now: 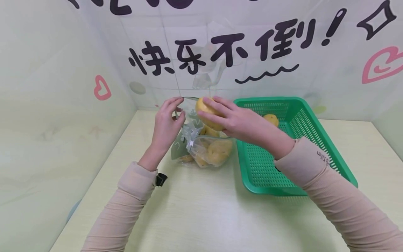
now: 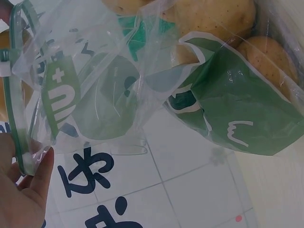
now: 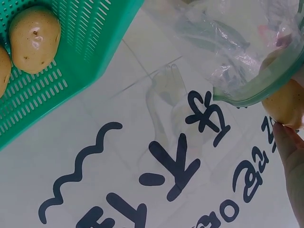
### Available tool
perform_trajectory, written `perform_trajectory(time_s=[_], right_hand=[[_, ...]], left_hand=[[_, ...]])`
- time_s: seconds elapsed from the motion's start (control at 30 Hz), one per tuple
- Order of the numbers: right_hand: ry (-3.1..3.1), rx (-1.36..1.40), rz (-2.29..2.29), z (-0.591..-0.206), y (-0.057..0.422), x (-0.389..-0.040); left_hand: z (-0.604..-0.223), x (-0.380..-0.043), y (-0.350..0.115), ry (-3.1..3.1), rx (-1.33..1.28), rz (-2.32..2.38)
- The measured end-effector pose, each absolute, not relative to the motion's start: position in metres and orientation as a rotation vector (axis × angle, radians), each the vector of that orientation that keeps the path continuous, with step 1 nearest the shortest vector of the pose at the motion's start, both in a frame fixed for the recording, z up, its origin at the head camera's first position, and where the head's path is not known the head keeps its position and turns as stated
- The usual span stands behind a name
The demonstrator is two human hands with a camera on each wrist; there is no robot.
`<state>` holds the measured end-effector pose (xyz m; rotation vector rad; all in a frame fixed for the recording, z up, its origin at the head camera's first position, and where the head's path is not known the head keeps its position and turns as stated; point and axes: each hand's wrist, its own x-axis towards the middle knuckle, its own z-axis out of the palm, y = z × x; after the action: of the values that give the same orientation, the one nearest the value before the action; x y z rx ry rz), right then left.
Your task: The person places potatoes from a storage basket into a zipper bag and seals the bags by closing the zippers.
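A clear zip bag (image 1: 181, 148) with green printing stands on the table with several potatoes (image 2: 216, 19) inside. At its open mouth, my left hand (image 1: 168, 120) pinches the zip rim (image 2: 12, 109) between thumb and fingers. My right hand (image 1: 237, 120) grips a yellow-brown potato (image 1: 205, 106) from above, right over the bag's mouth. In the right wrist view, this potato (image 3: 285, 107) overlaps the green zip edge (image 3: 247, 99), with fingertips against its underside. The bag's front side sags forward over the potatoes within.
A green perforated basket (image 1: 270, 190) stands right of the bag, under my right forearm. One potato (image 3: 35, 40) lies in it, with part of another (image 3: 4, 69) at the view's edge. A printed white sheet (image 1: 283, 84) rises behind the table (image 1: 195, 206).
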<state>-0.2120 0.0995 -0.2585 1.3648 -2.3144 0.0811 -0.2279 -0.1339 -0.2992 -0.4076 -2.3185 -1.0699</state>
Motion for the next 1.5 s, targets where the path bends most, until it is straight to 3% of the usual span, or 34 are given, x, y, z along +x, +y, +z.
perform_trajectory(time_s=[0.57,1.5], right_hand=[[-2.172,1.393,0.143,-0.257,0.103,-0.216],[-2.374,1.123,0.123,-0.267,0.134,-0.238]], left_hand=[[-0.301,-0.227,-0.136,-2.337,-0.413,-1.057],[-0.302,-0.227,-0.134,-2.351,-0.395,-1.079]])
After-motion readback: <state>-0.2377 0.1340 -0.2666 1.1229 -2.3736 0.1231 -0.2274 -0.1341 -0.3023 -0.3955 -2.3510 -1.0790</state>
